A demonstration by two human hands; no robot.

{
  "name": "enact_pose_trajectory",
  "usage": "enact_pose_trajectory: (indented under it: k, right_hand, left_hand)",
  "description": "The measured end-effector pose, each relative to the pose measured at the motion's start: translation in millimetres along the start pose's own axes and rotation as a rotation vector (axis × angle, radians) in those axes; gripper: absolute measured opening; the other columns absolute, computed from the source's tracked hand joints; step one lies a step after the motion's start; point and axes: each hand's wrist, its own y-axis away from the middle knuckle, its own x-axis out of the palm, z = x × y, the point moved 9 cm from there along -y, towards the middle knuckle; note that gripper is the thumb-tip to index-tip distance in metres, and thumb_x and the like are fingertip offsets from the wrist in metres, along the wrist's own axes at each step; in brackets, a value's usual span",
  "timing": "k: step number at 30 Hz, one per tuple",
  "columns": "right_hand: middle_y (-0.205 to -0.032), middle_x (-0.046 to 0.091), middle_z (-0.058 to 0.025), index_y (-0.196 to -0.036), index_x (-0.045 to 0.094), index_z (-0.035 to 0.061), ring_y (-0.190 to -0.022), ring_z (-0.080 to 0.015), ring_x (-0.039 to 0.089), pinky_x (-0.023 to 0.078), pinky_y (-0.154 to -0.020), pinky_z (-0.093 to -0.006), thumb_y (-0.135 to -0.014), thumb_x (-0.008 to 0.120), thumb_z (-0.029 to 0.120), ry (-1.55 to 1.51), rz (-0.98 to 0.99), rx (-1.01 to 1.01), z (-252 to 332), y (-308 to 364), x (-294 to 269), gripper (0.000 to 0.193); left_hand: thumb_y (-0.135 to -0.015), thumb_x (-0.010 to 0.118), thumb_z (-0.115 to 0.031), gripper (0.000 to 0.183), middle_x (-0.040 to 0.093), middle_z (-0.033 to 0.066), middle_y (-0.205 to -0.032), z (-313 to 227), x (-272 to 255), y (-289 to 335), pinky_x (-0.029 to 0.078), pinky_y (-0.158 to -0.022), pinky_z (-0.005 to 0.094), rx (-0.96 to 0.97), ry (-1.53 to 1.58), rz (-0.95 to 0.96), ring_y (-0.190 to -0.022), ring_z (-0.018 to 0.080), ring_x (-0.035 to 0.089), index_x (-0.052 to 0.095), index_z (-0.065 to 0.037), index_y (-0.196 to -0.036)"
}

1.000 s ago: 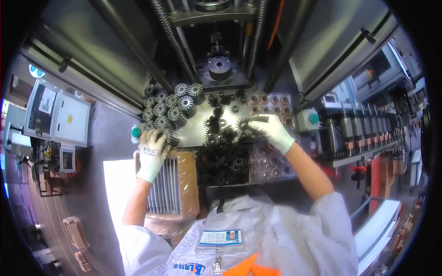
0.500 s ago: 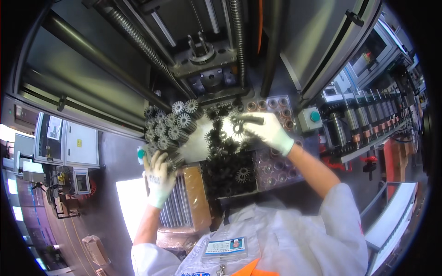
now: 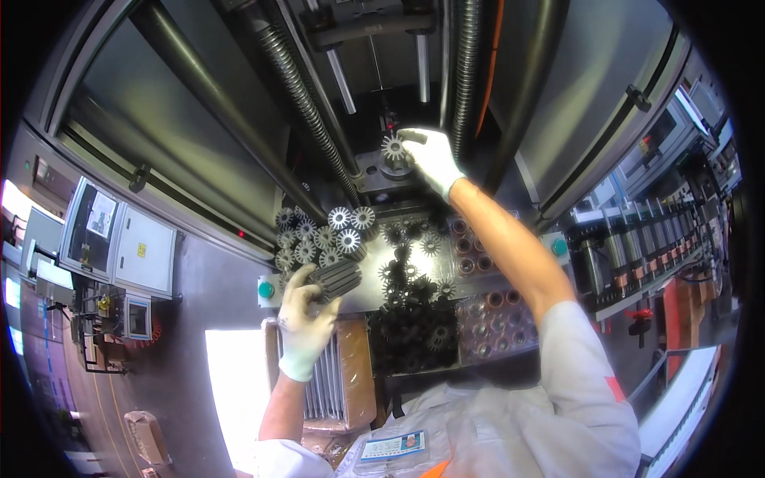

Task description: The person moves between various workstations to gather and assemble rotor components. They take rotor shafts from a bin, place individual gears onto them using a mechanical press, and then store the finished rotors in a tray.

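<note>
My right hand [image 3: 434, 162], in a white glove, reaches into the machine and pinches a toothed disc [image 3: 393, 147]. The disc is right above the round metal fixture [image 3: 396, 170], and whether they touch is hard to see. Lower left, my gloved left hand [image 3: 307, 327] is closed on a slotted metal core [image 3: 339, 279], which lies tilted in its fingers. Beyond it stand several similar slotted cores [image 3: 306, 252], packed together with their ends up. Right of these, a heap of dark toothed discs [image 3: 414, 311] spreads over the metal table [image 3: 368, 279].
Green buttons [image 3: 266, 289] [image 3: 559, 247] flank the table. Trays of copper-coloured rings [image 3: 498, 327] sit to the right. A carton of metal rods [image 3: 351, 366] stands near me. Thick dark columns [image 3: 211, 103] and ribbed hoses [image 3: 299, 88] rise around the fixture.
My right hand has moved from the disc heap up to the fixture, carrying a toothed disc. My left hand now has a slotted core lifted and tilted. The view has shifted.
</note>
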Motion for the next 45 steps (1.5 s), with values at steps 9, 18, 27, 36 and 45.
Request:
enact_pose_trajectory:
  k: [9,18,27,36,45]
  right_hand:
    - [-0.081,0.068,-0.0055,-0.117,0.070,-0.0039,-0.060,-0.0085,0.057,0.047,-0.055,-0.0231,-0.084,0.062,-0.004,-0.174,-0.016,0.086,-1,-14,-3,0.034]
    - [-0.083,0.073,-0.0074,-0.109,0.076,0.0034,-0.061,-0.0105,0.062,0.049,-0.056,-0.0260,-0.080,0.062,-0.002,0.090,-0.003,0.147,-31,-34,-3,0.033]
    - [-0.108,0.076,-0.0124,-0.102,0.079,0.0079,-0.106,-0.0249,0.071,0.053,-0.095,-0.0328,-0.077,0.058,-0.002,0.362,-0.058,0.009,-8,-43,0,0.034]
    - [-0.096,0.077,-0.0129,-0.102,0.078,0.0082,-0.096,-0.0261,0.073,0.056,-0.087,-0.0345,-0.080,0.059,0.006,0.309,-0.143,0.116,-33,-35,-19,0.029]
    - [-0.115,0.065,-0.0182,-0.131,0.063,0.0085,-0.096,-0.0292,0.065,0.051,-0.089,-0.0393,-0.092,0.066,0.027,0.544,0.151,0.056,-27,112,-50,0.043]
  left_hand:
    - [-0.073,0.086,-0.005,0.035,0.062,0.0176,-0.131,-8,26,-34,0.052,-0.080,0.0274,0.095,0.077,-0.020,-0.100,0.0177,0.064,0.056,-0.001,-0.091]
    - [-0.077,0.082,0.002,0.030,0.058,0.0185,-0.136,-15,54,-90,0.052,-0.085,0.0264,0.144,0.191,-0.026,-0.101,0.0151,0.062,0.056,0.001,-0.093]
    - [-0.080,0.081,-0.001,0.027,0.063,0.0143,-0.127,-47,81,-162,0.051,-0.078,0.0253,0.160,0.133,-0.061,-0.086,0.0093,0.057,0.060,0.005,-0.094]
    - [-0.079,0.082,-0.003,0.027,0.066,0.0133,-0.123,-55,91,-186,0.052,-0.077,0.0269,0.287,0.060,-0.140,-0.090,0.0110,0.060,0.061,0.005,-0.093]
    - [-0.077,0.079,-0.005,0.031,0.065,0.0172,-0.108,-91,125,-226,0.052,-0.088,0.0377,0.629,-0.177,0.031,-0.098,0.0330,0.065,0.060,0.001,-0.101]
